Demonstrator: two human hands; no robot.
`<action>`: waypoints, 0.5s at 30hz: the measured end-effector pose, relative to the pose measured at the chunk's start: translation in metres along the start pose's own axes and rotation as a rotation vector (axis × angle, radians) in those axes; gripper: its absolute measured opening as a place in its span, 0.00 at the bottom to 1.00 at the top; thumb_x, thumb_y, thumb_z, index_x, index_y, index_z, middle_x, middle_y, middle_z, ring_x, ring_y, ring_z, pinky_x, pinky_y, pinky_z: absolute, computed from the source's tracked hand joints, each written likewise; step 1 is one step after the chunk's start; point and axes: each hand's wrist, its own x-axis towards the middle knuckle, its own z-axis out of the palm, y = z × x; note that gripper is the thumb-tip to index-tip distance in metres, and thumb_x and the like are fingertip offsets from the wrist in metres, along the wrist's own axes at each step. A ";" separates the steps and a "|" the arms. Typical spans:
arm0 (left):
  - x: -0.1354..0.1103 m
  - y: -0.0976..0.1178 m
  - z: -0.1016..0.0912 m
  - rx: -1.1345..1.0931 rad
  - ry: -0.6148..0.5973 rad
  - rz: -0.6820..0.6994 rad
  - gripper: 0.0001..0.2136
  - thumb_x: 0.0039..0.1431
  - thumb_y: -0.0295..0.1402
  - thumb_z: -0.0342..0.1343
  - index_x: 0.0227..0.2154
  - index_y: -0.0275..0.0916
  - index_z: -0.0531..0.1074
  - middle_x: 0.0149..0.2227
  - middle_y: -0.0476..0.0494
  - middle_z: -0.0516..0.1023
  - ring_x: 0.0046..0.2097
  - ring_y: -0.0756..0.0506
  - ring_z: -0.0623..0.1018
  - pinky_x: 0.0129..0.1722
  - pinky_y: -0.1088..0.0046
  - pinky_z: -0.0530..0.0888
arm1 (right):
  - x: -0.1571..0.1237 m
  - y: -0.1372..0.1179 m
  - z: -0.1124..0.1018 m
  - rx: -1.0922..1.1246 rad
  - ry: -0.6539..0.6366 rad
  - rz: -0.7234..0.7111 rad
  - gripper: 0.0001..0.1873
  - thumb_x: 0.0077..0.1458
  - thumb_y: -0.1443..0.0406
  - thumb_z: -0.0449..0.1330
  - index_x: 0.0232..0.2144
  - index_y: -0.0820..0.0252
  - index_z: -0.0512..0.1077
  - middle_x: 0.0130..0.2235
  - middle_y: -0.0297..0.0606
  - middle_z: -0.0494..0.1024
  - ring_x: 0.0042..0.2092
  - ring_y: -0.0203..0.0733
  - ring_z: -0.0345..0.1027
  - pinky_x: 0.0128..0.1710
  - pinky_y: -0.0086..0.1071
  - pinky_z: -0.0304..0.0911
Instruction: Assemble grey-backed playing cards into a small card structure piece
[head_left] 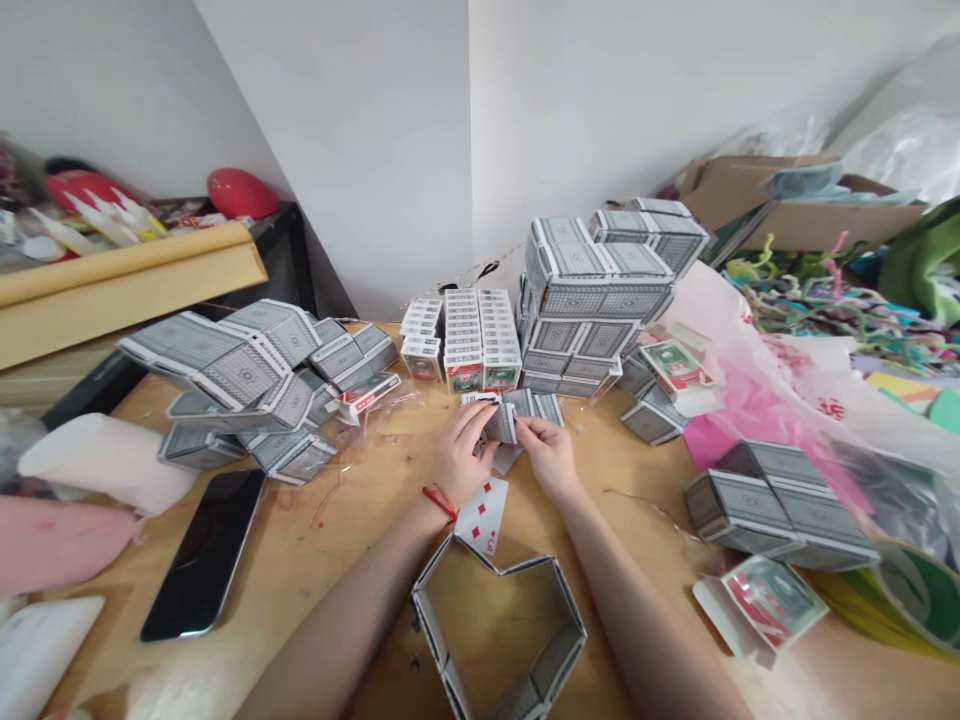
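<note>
Between my two hands, near the middle of the table, is a playing card (502, 424) with a grey patterned back. My left hand (463, 452) grips it from the left, a red string around that wrist. The fingers of my right hand (547, 452) pinch its right edge. More grey-backed cards (538, 405) lie just behind the hands. A three of diamonds (482, 515) lies face up beside my left wrist. Nearer to me, between my forearms, stands a heart-shaped frame (555, 580) made of folded cards.
Rows of boxed card decks (481, 340) stand at the back, beside a tall stack of card blocks (592, 290). More card blocks (247, 370) are piled left, near a phone (204, 555). Right are card blocks (776, 500), an opened card box (772, 600) and a tape roll (892, 600).
</note>
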 end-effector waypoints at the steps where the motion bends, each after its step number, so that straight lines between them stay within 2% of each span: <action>1: 0.000 0.000 0.000 -0.003 -0.003 0.002 0.21 0.52 0.25 0.50 0.50 0.40 0.62 0.50 0.40 0.68 0.53 0.42 0.67 0.53 0.58 0.66 | 0.000 0.000 0.000 -0.003 0.011 0.001 0.14 0.45 0.56 0.59 0.25 0.60 0.76 0.25 0.35 0.76 0.28 0.40 0.66 0.30 0.32 0.62; 9: -0.001 0.002 0.001 0.000 -0.007 -0.020 0.21 0.52 0.25 0.51 0.51 0.39 0.62 0.50 0.39 0.67 0.53 0.42 0.66 0.53 0.59 0.65 | 0.000 -0.002 0.000 -0.016 0.039 -0.006 0.13 0.45 0.56 0.60 0.25 0.59 0.77 0.26 0.35 0.77 0.29 0.41 0.67 0.30 0.33 0.61; 15: -0.002 0.001 0.002 -0.001 0.014 -0.068 0.20 0.52 0.28 0.52 0.50 0.39 0.61 0.49 0.38 0.67 0.53 0.42 0.66 0.51 0.58 0.66 | 0.003 -0.003 -0.003 0.129 -0.084 0.056 0.12 0.44 0.57 0.61 0.28 0.59 0.77 0.27 0.35 0.76 0.28 0.39 0.67 0.31 0.32 0.63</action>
